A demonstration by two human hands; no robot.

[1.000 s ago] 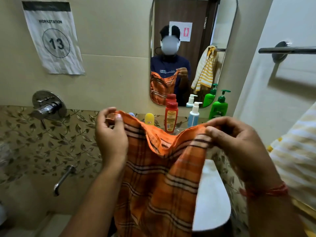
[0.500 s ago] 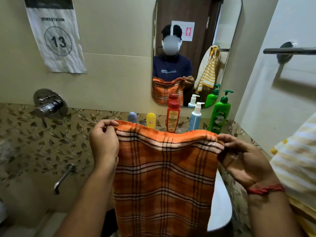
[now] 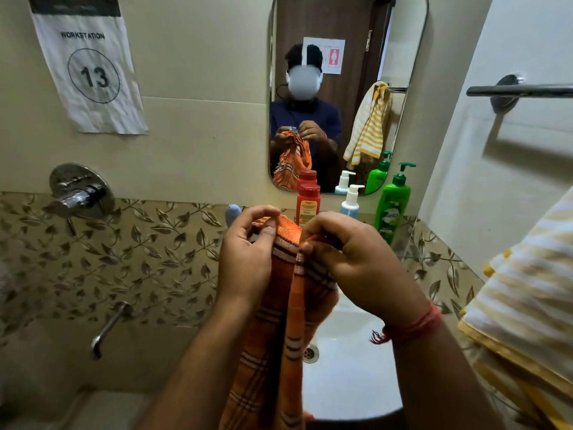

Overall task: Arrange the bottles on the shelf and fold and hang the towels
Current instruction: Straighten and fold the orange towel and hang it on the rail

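Hands meet at the top of the orange plaid towel, which hangs straight down between the forearms in front of the white sink. The left hand has thumb and fingers pressed together on one upper corner; the right hand pinches the other corner, its fingertips touching the cloth just beside the left thumb. With both corners brought together, the towel lies doubled lengthwise, its long axis vertical and the fold running down its far side, as far as the view shows.

Bottles already stand along the shelf under the mirror: a red bottle, a white pump bottle and a green pump bottle, all upright and just beyond the fingers.

What the coming move turns on is the towel bar, which sits up and to the right of both hands, well apart from the cloth. The right hand is the nearer one, so the folded towel would most likely travel rightward and upward, its long axis draped across the bar. A striped yellow towel fills the right edge of the view below that bar; whether it is hanging from anything cannot be told.
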